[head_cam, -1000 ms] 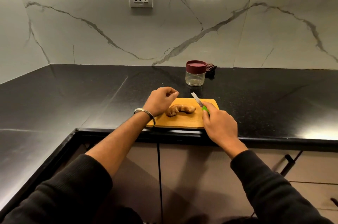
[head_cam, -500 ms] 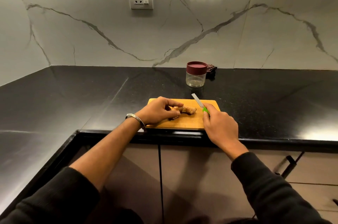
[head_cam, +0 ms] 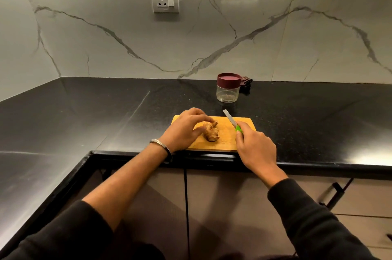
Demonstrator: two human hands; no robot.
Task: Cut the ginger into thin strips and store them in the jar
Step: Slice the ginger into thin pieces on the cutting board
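A knobbly, tan piece of ginger root is lying whole on a rectangular light-wood cutting board, which is sitting at the front edge of a glossy black stone counter. The left hand is pinching the ginger's left side, its thumb and fingers curling around it; a silver metal bangle is circling that wrist. The right hand is gripping a small knife with a bright green handle and a narrow steel blade, the blade pointing up and away over the board's right part, apart from the ginger. Behind the board, well apart from it, a small clear jar with a maroon screw lid is standing upright with the lid on. A dark crumpled cloth is lying just behind the jar, against the white veined marble wall, where a white wall socket is sitting.
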